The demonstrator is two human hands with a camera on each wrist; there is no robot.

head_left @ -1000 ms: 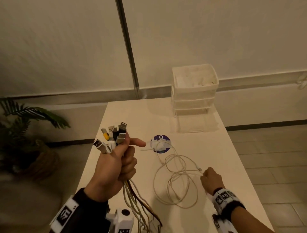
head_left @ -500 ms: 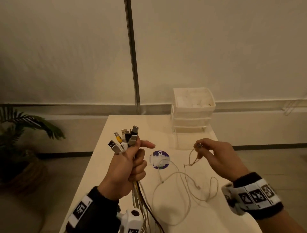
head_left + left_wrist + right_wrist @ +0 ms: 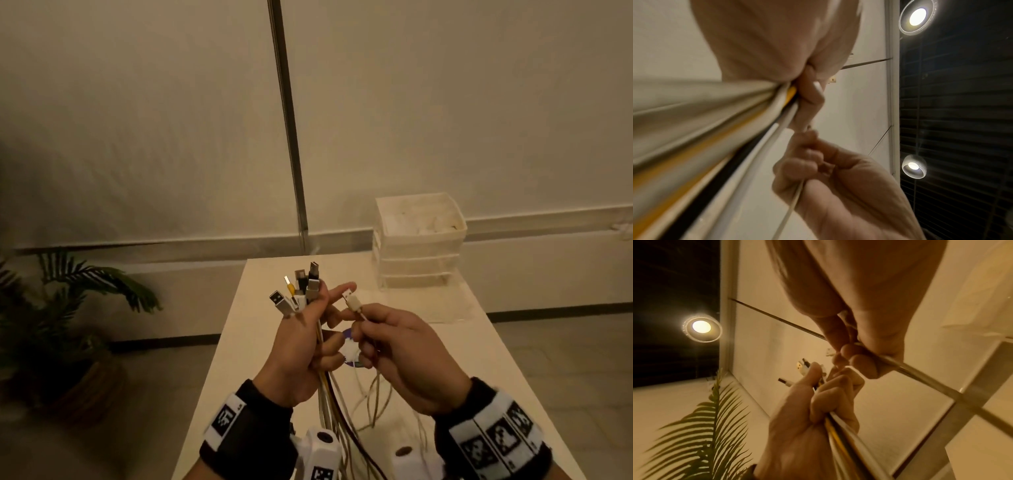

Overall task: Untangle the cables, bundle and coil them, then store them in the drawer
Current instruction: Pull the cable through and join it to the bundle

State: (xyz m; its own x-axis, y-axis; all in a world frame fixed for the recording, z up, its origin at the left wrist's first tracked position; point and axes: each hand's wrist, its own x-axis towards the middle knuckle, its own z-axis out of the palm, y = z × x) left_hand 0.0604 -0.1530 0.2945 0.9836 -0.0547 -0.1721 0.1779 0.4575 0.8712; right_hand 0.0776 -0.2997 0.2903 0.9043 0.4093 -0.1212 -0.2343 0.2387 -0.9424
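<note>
left hand (image 3: 301, 346) clenched around cable bundle (image 3: 330, 404), right hand (image 3: 404, 356) pinching loose cable (image 3: 354, 305)

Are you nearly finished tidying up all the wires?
Not yet. Most plug ends are gathered: the left hand grips a bundle of cables. In hand: the right hand pinches one more white cable beside the bundle. Its slack trails to the table. Coiling and storing in the drawer unit remain.
</note>
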